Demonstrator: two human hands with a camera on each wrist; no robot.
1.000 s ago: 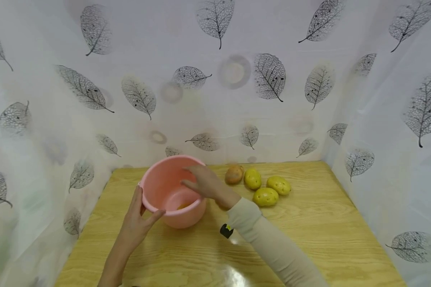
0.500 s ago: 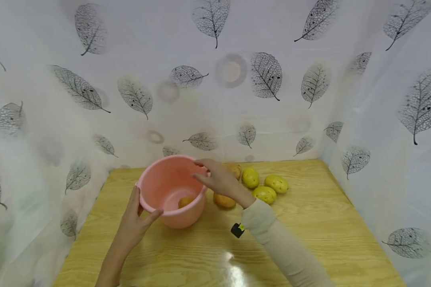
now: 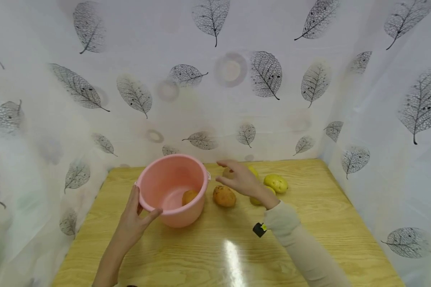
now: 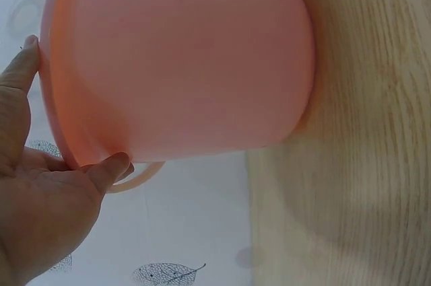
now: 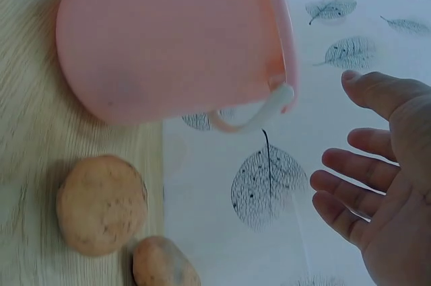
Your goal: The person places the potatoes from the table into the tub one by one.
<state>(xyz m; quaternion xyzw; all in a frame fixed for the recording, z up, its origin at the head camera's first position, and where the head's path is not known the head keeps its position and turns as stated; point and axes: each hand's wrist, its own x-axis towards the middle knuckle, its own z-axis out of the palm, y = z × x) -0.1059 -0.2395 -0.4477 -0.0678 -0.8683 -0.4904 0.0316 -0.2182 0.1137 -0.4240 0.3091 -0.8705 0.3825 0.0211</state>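
Observation:
A pink plastic bucket stands on the table, its mouth tipped slightly toward the head camera. My left hand grips its near left rim, thumb and fingers spread along the edge. Inside the bucket lies one brown potato, partly hidden by the near wall. My right hand hovers right of the bucket with relaxed, spread fingers and holds nothing. Below it, a second brown potato sits beside the bucket. Another brown potato lies behind that one, partly covered by the right hand in the head view.
Several yellow potatoes lie at the right, some partly behind the right hand and wrist. A pale bail handle hangs from the bucket's rim. The wood-grain table meets a leaf-printed curtain at the back and sides.
My right hand has moved out of the bucket to the right, over the potatoes. The potato inside has rolled right and away from the near wall. My left hand stays at the rim.

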